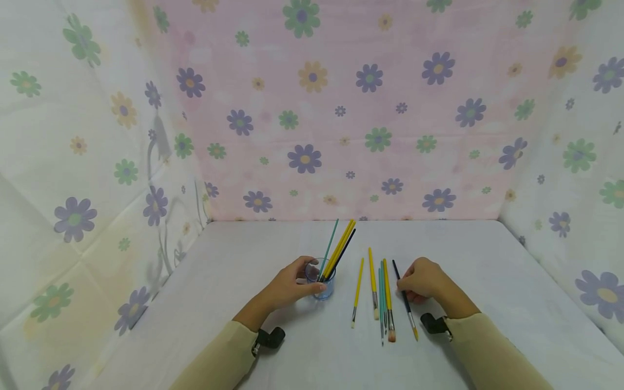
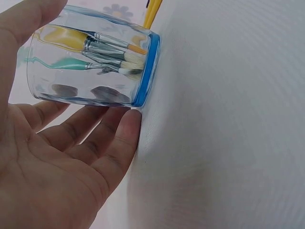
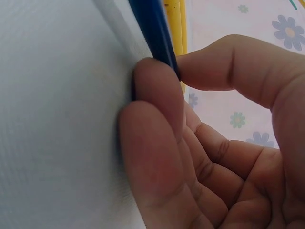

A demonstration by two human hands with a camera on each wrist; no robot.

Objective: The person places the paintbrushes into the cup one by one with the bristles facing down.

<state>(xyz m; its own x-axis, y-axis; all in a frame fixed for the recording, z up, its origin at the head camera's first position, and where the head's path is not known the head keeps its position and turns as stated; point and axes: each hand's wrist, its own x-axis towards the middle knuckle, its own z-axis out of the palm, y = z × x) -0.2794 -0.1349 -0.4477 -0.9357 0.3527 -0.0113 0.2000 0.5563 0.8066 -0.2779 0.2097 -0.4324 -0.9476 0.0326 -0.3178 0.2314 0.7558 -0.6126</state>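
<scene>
Flowered cloth (image 1: 341, 130) backs the white worktop (image 1: 253, 244); the left grip (image 1: 287, 287) holds a clear, blue-based glass (image 2: 81, 76), the right grip (image 1: 426, 279) pinches a dark-handled brush (image 1: 408, 309).

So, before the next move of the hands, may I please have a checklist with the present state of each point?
1. Clear glass cup with blue base upright on the white table: ok.
2. Left hand holding the cup: ok.
3. Right hand pinching the slim black-handled paintbrush: ok.
4. This paintbrush lifted fully off the table: cannot tell.
5. Tabletop between the hands free: not ok; loose yellow- and teal-handled paintbrushes lie there.
</scene>
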